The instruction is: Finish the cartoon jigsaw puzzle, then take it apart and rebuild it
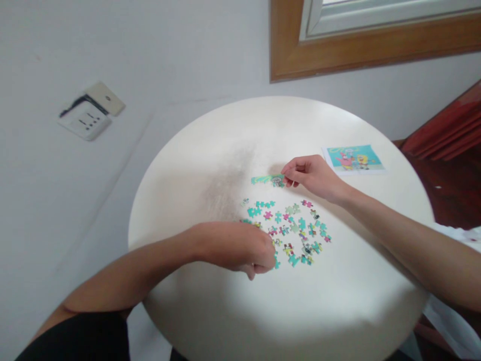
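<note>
A short strip of joined jigsaw puzzle pieces (266, 179), turquoise with yellow-green lettering and a grey figure, lies on the round white table (225, 135). At its right end my right hand (310, 175) is closed, thumb and fingers pinched on a jigsaw puzzle piece that they mostly cover. My left hand (251, 249) is held low at the left front of the loose jigsaw puzzle pieces (294, 225), back upward and fingers curled under. Whatever may be in those fingers is hidden. The loose pieces are turquoise, pink, yellow and pale green, spread nearer to me than the strip.
A printed picture (355, 158) with a pink and a yellow cartoon figure lies at the table's right rear. Grey smudges mark the tabletop left of the strip. A wall socket (86, 119), a wood-framed window (285, 50) and a red curtain (447, 123) surround the table.
</note>
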Motion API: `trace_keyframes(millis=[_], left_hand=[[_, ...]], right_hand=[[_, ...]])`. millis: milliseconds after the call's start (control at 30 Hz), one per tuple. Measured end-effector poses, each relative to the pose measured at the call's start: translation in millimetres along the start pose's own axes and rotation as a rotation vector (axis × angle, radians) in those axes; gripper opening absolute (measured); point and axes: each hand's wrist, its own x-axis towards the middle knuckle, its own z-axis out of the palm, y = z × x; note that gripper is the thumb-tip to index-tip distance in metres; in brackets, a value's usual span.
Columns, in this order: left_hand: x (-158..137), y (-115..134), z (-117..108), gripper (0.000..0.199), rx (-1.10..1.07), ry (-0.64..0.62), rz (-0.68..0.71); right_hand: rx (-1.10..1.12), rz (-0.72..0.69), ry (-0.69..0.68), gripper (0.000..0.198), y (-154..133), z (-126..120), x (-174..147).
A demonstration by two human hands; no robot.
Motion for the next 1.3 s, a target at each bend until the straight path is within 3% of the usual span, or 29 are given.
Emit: trace_keyframes(millis=[67,100,200,267,433,667,967,1300], left_hand=[[-0.7,-5.9,-6.1,0.025,-0.144,0.052,-0.037],[-0.7,-10.3,-9.2,0.020,-0.195,0.136,-0.085],[1.1,-27.3,-15.9,0.003,-0.295,0.595,-0.318],[2.8,-39.0,-16.8,0.008,-0.409,0.842,-0.411],[6.0,-54.7,-12.2,0.013,-0.558,1.087,-0.508],[8.8,-55.3,-9.2,0.023,-0.634,1.174,-0.586],[8.4,-54.3,-9.2,0.024,-0.655,1.168,-0.626],[8.9,-57.6,-8.2,0.025,-0.668,1.146,-0.636]], right_hand=[[0.006,0.001,0.003,0.016,0.1,0.7,-0.1],[0.008,-0.001,0.003,0.016,0.1,1.2,-0.2],[0.022,-0.009,-0.020,0.014,0.4,3.7,-0.9],[0.042,-0.003,-0.056,0.013,0.6,5.9,-1.5],[0.132,0.051,-0.128,0.016,-1.3,10.9,-3.1],[0.220,0.047,-0.186,0.018,-5.3,10.4,-5.4],[0.230,0.080,-0.134,0.009,-3.2,10.5,-4.1],[0.227,0.089,-0.123,0.012,-3.4,11.2,-3.3]])
